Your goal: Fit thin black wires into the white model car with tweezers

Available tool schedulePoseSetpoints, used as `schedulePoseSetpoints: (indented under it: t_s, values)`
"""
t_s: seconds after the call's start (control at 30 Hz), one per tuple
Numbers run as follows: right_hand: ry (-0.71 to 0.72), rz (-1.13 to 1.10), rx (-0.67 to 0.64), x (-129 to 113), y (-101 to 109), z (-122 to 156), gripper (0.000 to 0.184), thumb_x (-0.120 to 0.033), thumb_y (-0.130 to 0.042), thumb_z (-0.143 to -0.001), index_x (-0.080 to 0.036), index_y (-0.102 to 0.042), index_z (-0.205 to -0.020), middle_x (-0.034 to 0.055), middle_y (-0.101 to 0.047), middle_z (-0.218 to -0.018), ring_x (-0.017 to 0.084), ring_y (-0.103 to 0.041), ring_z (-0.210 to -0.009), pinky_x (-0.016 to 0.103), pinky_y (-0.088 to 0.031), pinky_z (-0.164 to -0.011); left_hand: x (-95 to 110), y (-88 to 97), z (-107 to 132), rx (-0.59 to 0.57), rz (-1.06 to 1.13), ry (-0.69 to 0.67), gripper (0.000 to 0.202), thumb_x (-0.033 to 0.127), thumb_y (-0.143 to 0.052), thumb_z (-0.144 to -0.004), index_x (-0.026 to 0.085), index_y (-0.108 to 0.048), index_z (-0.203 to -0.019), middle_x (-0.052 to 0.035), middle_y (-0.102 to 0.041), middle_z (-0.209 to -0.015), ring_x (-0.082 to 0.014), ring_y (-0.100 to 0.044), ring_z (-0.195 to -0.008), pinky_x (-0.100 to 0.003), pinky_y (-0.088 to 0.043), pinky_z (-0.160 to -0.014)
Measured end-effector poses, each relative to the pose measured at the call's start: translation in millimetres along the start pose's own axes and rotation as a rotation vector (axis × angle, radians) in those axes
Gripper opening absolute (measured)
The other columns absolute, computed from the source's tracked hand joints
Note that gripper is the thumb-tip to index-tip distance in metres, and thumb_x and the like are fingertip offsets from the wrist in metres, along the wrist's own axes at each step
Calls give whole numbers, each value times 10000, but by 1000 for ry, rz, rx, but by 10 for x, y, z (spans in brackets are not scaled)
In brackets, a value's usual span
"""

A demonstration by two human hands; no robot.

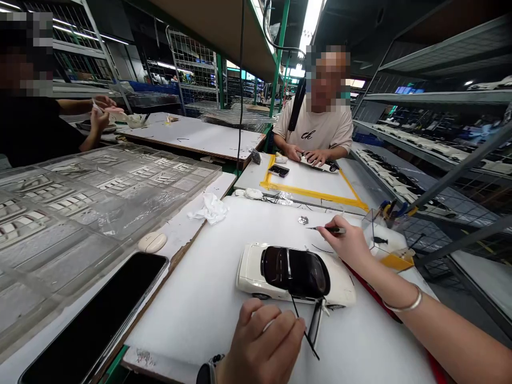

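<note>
A white model car [294, 276] with a dark glossy roof lies on the white foam pad [208, 304] in front of me. My left hand [262, 346] is closed just before the car, pinching a thin black strip [304, 330] that reaches up to the car's near side. My right hand [348, 242] rests beyond the car, fingers closed on tweezers [328, 229] whose tip points left. A small silvery piece [303, 220] lies on the pad just past the tweezers' tip.
A black phone [96, 320] and a small white oval case [152, 241] lie left of the pad, beside stacked clear plastic trays [80, 197]. A crumpled white cloth [210, 209] sits nearby. A clear box of tools [386, 237] stands right. Two other people work at neighbouring tables.
</note>
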State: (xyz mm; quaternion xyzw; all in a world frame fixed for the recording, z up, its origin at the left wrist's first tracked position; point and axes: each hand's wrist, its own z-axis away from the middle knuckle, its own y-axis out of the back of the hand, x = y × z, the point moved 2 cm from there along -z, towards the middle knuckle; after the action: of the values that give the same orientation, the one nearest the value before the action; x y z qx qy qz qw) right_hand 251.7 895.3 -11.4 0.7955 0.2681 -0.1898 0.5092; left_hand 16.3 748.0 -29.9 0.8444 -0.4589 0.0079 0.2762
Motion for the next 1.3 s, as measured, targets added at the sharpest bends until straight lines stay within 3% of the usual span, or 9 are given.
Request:
schedulePoseSetpoints:
  t_s: [0.23, 0.43, 0.73, 1.03, 1.3]
  values:
    - [-135, 19, 97, 93, -165, -158, 300, -423, -604, -754, -219, -412, -649, -15, -568, -513, 171, -567, -513, 285, -403, -563, -38, -30, 3, 47, 14, -10, 128, 75, -586, -836, 165, -675, -859, 6, -696, -779, -137, -562, -738, -331, -400, -753]
    - [-131, -17, 110, 57, -218, -244, 261, -415, -583, -770, -220, -425, -695, -14, -601, -565, 169, -603, -546, 274, -421, -575, -52, -33, -29, 63, -15, -22, 98, 94, -607, -828, 169, -667, -805, 12, -682, -727, -125, -563, -696, -317, -407, -687]
    - [-158, -11, 152, 17, -351, -450, 284, -403, -579, -754, -222, -379, -662, -6, -589, -558, 165, -560, -505, 300, -407, -591, -55, -38, 25, 64, 8, -22, 104, 74, -610, -810, 156, -674, -821, 5, -688, -750, -132, -553, -714, -331, -388, -731]
    - [-158, -15, 148, 31, -420, -484, 217, -331, -560, -751, -221, -391, -671, -20, -575, -577, 158, -548, -531, 292, -391, -609, -85, -66, 16, 112, 1, -70, 97, 73, -616, -790, 156, -665, -801, 12, -664, -715, -120, -545, -680, -320, -389, -715]
    - [-190, -79, 164, 75, -439, -487, 220, -342, -561, -751, -222, -388, -686, -8, -571, -590, 158, -548, -528, 282, -403, -564, -67, -49, 2, 69, 7, -64, 104, 69, -613, -791, 154, -672, -808, 4, -679, -735, -125, -542, -696, -319, -384, -732]
